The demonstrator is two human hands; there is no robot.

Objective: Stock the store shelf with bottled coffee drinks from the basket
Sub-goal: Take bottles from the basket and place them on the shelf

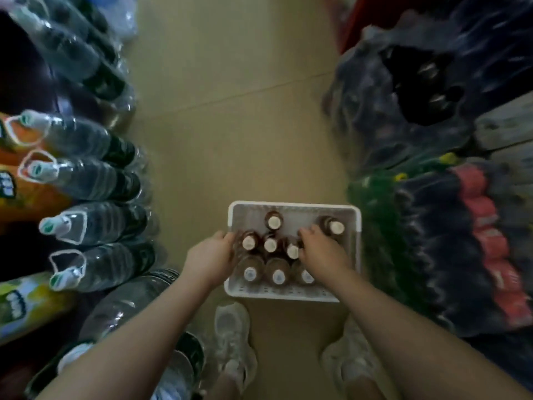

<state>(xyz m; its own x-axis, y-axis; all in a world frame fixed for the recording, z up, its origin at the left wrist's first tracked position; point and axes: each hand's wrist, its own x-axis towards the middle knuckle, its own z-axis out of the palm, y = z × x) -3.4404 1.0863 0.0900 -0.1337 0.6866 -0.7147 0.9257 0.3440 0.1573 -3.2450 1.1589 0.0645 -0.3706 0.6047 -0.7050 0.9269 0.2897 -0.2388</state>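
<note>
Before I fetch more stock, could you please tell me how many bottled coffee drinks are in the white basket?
8: two at the far wall, three mid-row, three nearest; the hands may hide more.

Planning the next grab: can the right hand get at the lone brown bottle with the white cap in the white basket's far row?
Probably yes. The right hand is already inside the white basket, and that brown bottle stands alone with open space around its cap.
</note>
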